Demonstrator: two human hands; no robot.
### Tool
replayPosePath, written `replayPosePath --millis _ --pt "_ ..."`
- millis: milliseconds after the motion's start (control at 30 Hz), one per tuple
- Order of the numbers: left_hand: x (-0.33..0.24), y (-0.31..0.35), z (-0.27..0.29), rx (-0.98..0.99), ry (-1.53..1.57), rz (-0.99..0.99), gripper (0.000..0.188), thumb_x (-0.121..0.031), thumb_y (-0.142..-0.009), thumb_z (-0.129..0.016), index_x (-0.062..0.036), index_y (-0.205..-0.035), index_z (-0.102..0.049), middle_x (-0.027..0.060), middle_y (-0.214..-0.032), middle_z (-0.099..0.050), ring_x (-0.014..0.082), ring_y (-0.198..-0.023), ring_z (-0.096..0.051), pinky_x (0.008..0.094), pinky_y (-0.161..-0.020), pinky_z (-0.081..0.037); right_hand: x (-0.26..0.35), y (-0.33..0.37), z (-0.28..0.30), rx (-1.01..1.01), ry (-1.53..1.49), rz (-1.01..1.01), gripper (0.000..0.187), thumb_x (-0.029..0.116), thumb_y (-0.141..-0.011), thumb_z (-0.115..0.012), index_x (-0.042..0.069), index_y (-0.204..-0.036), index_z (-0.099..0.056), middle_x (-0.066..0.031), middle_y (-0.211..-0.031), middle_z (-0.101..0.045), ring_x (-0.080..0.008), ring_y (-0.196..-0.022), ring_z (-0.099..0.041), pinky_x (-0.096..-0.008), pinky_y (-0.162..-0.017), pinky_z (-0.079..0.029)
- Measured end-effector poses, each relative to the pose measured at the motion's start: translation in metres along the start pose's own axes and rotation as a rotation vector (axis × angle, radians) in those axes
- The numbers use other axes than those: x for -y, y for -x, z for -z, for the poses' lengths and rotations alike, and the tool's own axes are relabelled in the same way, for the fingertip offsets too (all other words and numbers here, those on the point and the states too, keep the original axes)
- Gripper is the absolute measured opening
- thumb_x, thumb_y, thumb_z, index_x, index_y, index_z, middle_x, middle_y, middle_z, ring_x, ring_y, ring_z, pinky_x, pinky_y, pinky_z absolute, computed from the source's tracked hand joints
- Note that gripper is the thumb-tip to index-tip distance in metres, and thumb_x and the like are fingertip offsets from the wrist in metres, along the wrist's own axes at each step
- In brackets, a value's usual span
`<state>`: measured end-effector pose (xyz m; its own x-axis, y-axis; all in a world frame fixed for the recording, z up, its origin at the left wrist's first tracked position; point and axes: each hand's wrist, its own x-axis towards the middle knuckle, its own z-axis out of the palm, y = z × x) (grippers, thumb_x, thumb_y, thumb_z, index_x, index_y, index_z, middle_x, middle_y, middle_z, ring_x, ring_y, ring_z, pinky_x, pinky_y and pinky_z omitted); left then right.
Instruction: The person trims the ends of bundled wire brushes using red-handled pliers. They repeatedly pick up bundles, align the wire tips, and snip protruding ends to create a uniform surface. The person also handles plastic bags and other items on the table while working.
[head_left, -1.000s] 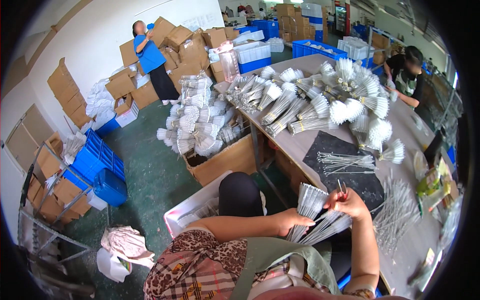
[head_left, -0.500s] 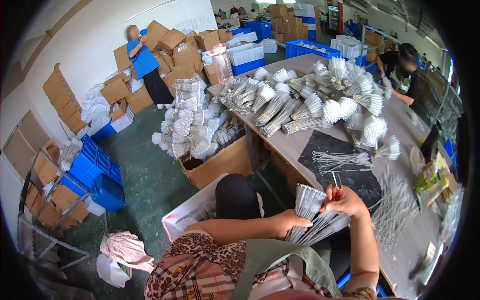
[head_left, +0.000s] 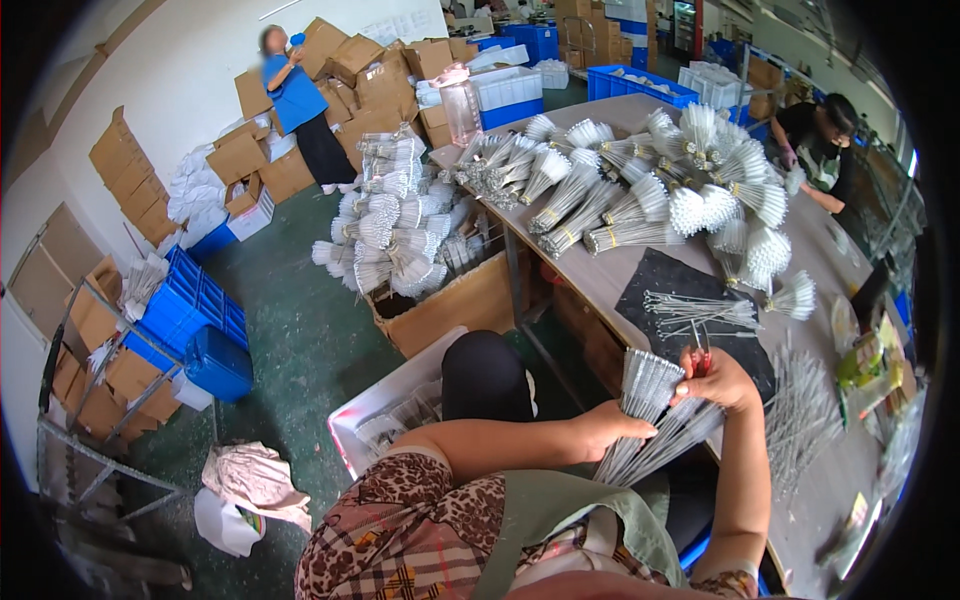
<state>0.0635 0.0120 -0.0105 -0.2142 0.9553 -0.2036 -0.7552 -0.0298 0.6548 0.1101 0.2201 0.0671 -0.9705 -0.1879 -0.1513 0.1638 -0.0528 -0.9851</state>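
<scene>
A thick bundle of thin wire brushes [head_left: 648,388] with pale bristle ends is held above my lap at the table's near edge. My left hand [head_left: 608,428] is closed around its stems, thumb across the front. My right hand [head_left: 728,384] is closed on a red-handled cutting tool [head_left: 702,362], its metal tips pointing up and away; whether pliers or scissors cannot be told. The right fingertips touch the bundle's side by the bristle ends. Beyond them, loose wire brushes [head_left: 700,310] lie on a black mat [head_left: 637,297].
Tied brush bundles [head_left: 620,205] heap the far table [head_left: 815,262]; loose wires [head_left: 800,420] lie at right. An open carton [head_left: 455,310] of bundles and a white bin [head_left: 350,430] stand left of the table. A co-worker [head_left: 815,150] works across it; another person [head_left: 300,105] stands by cartons.
The whole view has shifted slightly, so the hands and table sit further right. Both hands keep their hold, and the right fingertips stay against the bundle.
</scene>
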Motion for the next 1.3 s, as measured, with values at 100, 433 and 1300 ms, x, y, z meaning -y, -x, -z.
replayPosePath --millis 100,433,1300 --pt "0.000 0.011 0.001 0.000 0.034 0.023 0.029 -0.006 -0.076 -0.063 -0.0058 -0.104 -0.058 0.0037 -0.090 -0.061 0.0141 -0.080 -0.058 0.0305 -0.074 -0.047 -0.003 -0.005 -0.006 0.015 0.027 -0.023 0.030 0.000 -0.072 -0.072 0.007 -0.073 -0.043 -0.0027 -0.066 -0.057 -0.0200 -0.068 -0.066 -0.0281 -0.062 -0.051" --pt "0.009 0.022 0.013 0.000 0.061 0.000 0.026 -0.005 -0.076 -0.063 -0.0046 -0.102 -0.058 0.0042 -0.090 -0.061 0.0144 -0.078 -0.058 0.0301 -0.072 -0.047 -0.014 -0.007 -0.015 0.048 -0.015 -0.010 0.030 0.005 -0.071 -0.074 0.006 -0.076 -0.044 -0.0049 -0.067 -0.058 -0.0196 -0.068 -0.065 -0.0286 -0.063 -0.050" --pt "0.017 0.021 0.020 -0.066 -0.003 -0.001 0.024 -0.005 -0.074 -0.064 -0.0031 -0.097 -0.059 0.0055 -0.086 -0.061 0.0158 -0.077 -0.058 0.0309 -0.072 -0.047 -0.020 -0.004 -0.017 -0.011 -0.035 -0.055 0.021 0.007 -0.077 -0.068 0.002 -0.085 -0.050 -0.0085 -0.072 -0.061 -0.0186 -0.065 -0.062 -0.0289 -0.064 -0.050"
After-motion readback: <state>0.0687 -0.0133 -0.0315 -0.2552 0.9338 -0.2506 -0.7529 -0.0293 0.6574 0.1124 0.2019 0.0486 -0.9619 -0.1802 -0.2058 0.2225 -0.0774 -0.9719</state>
